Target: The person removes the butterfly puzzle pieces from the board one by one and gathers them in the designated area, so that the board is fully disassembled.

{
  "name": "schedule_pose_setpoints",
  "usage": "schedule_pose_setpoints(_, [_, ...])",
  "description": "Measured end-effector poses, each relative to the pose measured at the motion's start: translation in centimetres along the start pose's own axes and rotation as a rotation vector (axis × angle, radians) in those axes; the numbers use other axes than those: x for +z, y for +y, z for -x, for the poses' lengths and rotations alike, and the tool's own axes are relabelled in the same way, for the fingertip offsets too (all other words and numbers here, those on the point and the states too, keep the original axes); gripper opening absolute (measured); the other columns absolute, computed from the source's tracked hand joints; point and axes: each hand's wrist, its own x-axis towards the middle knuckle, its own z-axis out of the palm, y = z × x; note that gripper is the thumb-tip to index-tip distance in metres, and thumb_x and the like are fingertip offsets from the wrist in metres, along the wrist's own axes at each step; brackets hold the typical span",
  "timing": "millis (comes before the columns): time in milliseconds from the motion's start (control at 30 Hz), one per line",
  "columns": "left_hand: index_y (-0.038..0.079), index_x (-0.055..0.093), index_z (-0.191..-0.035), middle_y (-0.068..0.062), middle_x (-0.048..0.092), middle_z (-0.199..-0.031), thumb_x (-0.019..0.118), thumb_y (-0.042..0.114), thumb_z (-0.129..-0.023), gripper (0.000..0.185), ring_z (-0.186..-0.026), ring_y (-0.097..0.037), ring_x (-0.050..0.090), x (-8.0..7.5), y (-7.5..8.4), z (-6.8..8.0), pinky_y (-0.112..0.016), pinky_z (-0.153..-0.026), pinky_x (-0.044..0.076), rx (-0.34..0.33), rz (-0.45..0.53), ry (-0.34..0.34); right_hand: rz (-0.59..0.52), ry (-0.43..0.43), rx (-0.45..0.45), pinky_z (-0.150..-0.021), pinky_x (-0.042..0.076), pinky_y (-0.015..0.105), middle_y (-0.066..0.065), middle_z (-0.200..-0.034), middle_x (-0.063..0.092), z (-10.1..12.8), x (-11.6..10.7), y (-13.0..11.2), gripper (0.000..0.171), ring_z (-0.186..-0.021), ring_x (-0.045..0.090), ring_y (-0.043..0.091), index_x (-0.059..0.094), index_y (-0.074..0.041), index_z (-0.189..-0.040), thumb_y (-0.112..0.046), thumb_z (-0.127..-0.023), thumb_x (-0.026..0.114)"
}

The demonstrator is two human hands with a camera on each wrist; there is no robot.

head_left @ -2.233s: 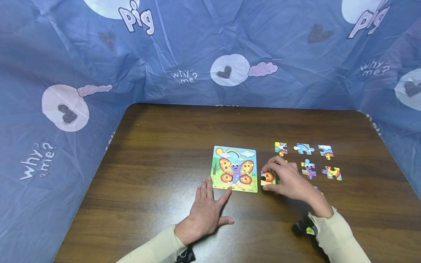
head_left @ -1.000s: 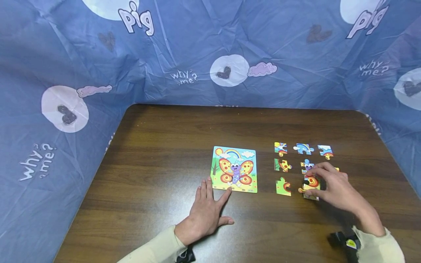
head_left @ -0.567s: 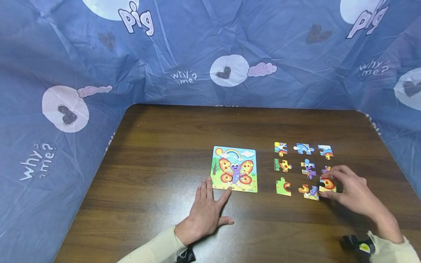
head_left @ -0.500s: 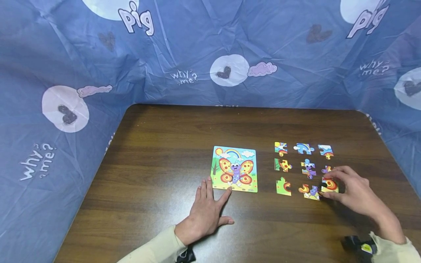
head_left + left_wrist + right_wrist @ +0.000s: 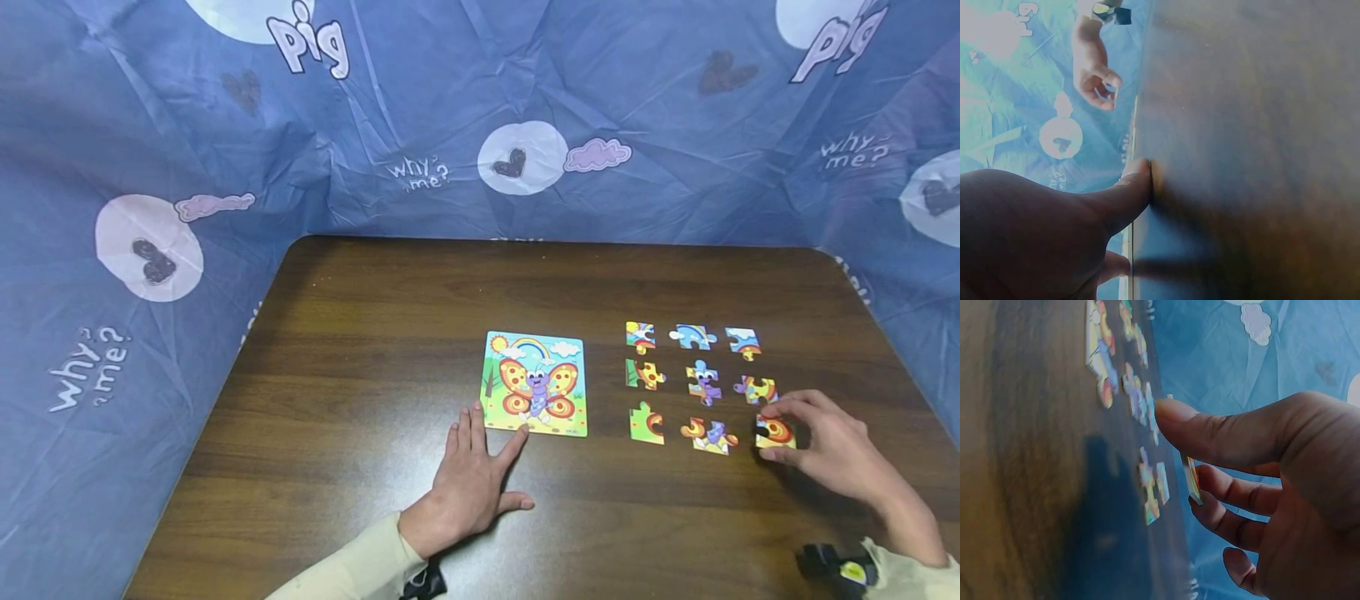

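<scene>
In the head view my right hand [image 5: 840,446] pinches a jigsaw puzzle piece [image 5: 776,432] with red and orange rings between thumb and fingers, at the lower right of the laid-out pieces. The right wrist view shows the same piece [image 5: 1190,478] edge-on, raised off the table. My left hand [image 5: 468,483] lies flat with fingers spread, its fingertips at the lower edge of a square butterfly picture board [image 5: 534,383]. Nearest the held piece are a yellow-and-red piece [image 5: 757,389] above it and a purple-and-orange piece [image 5: 709,436] to its left.
Several more puzzle pieces lie apart in loose rows, among them a rainbow piece [image 5: 693,337], a purple face piece [image 5: 703,383] and a green piece [image 5: 646,423]. The brown wooden table [image 5: 360,400] is backed by a blue printed cloth [image 5: 420,100].
My right hand has carried the ringed piece from beside the picture board rightward, over the bottom row, to the far right. My left hand has stayed in place.
</scene>
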Motion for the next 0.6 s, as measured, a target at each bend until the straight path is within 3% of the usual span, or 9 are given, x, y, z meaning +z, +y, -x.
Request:
schedule_pose_setpoints(67, [0.036,0.032,-0.156,-0.04,0.032,-0.154,0.053,0.077,-0.082,0.087,-0.144,-0.05,0.038,0.0,0.0,0.0,-0.052,-0.116,0.039,0.0,0.009,-0.003,0.0,-0.013,0.011,-0.067,0.041,0.059,0.017,-0.11,0.063,0.2,0.2,0.1,0.047,-0.098,0.057,0.014,0.072,-0.011,-0.1,-0.019,-0.058,0.094])
schedule_pose_setpoints(233, [0.035,0.032,-0.156,-0.04,0.031,-0.154,0.054,0.077,-0.082,0.087,-0.144,-0.05,0.037,-0.2,-0.1,0.1,-0.053,-0.116,0.039,-0.001,0.023,-0.012,-0.007,-0.061,0.033,-0.068,0.041,0.061,0.019,-0.11,0.063,0.4,0.6,0.5,0.049,-0.097,0.06,0.044,0.072,-0.009,-0.101,-0.017,-0.057,0.093])
schedule_pose_setpoints(500, [0.035,0.032,-0.156,-0.04,0.03,-0.154,0.053,0.077,-0.083,0.087,-0.144,-0.051,0.037,-0.3,-0.1,0.0,-0.053,-0.116,0.039,0.0,0.026,-0.015,-0.049,-0.147,0.084,-0.075,0.037,0.066,0.025,-0.114,0.061,0.5,1.1,1.0,0.047,-0.104,0.058,0.051,0.071,-0.005,-0.103,-0.015,-0.061,0.09])
schedule_pose_setpoints(600, [0.035,0.032,-0.156,-0.04,0.03,-0.154,0.053,0.077,-0.083,0.087,-0.144,-0.05,0.037,-0.3,-0.1,0.0,-0.053,-0.116,0.039,-0.001,0.024,-0.017,-0.046,-0.144,0.078,-0.075,0.038,0.064,0.023,-0.113,0.062,0.5,1.2,1.1,0.047,-0.102,0.06,0.047,0.071,-0.006,-0.102,-0.016,-0.061,0.091])
